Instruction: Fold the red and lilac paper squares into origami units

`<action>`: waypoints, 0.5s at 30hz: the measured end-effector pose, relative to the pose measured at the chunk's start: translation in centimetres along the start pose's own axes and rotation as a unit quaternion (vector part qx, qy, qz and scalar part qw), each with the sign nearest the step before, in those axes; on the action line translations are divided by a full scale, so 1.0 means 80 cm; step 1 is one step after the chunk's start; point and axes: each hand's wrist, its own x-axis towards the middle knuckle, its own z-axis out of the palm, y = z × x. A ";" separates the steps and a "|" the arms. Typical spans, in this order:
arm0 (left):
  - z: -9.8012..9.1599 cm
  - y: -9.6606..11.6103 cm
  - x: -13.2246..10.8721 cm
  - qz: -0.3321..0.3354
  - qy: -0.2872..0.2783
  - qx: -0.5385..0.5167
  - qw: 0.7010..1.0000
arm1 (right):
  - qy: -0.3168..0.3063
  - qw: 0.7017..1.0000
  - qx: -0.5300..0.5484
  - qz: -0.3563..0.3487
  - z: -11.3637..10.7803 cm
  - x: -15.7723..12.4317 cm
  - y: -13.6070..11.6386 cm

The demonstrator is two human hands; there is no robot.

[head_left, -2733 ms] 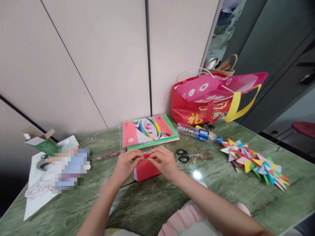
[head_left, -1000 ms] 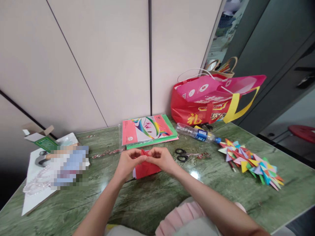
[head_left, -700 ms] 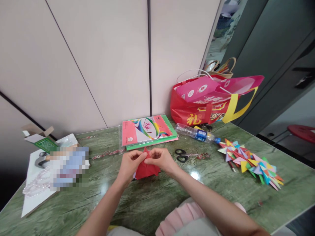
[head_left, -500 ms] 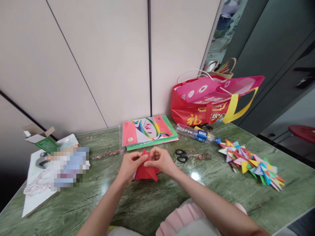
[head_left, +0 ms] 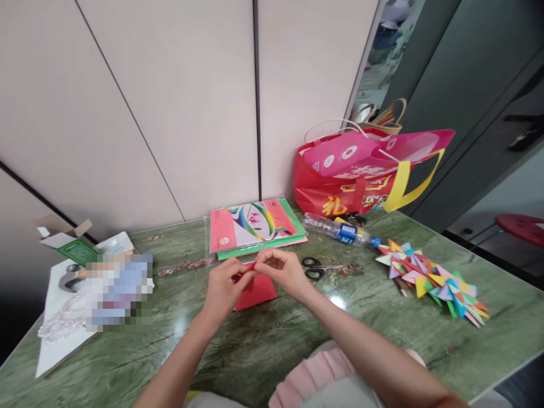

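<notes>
Both hands meet over a piece of red folded paper (head_left: 255, 293), held just above the green table at the centre. My left hand (head_left: 226, 286) pinches its upper left part between thumb and fingers. The fingers of my right hand (head_left: 284, 271) are closed on the top edge, the two thumbs almost touching. Below the fingers a flat red panel hangs down; the folds at the top are partly hidden by the fingers. Beyond the hands lies a packet of coloured paper (head_left: 255, 226). Black-handled scissors (head_left: 315, 268) lie just right of my right hand.
Folded colourful paper stars (head_left: 431, 280) lie at the right, near a clear plastic bottle (head_left: 340, 229). A red gift bag (head_left: 340, 178) stands against the wall. A white board (head_left: 53, 354) with a green box (head_left: 76, 249) is at the left of the green marble-look table (head_left: 178, 362).
The red paper has changed from a pointed, flared shape with a tip standing up to a flatter panel. Both hands stay pinched on it, the right slightly lower.
</notes>
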 end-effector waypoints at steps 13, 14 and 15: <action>0.001 0.000 -0.004 0.000 -0.024 0.006 1.000 | 0.008 0.989 -0.126 -0.075 0.003 -0.007 -0.011; 0.001 0.000 -0.004 -0.004 -0.032 0.002 0.999 | 0.006 0.987 -0.138 -0.081 0.002 -0.007 -0.013; 0.002 0.000 -0.004 -0.011 -0.039 -0.005 0.999 | 0.003 0.985 -0.147 -0.086 0.002 -0.006 -0.015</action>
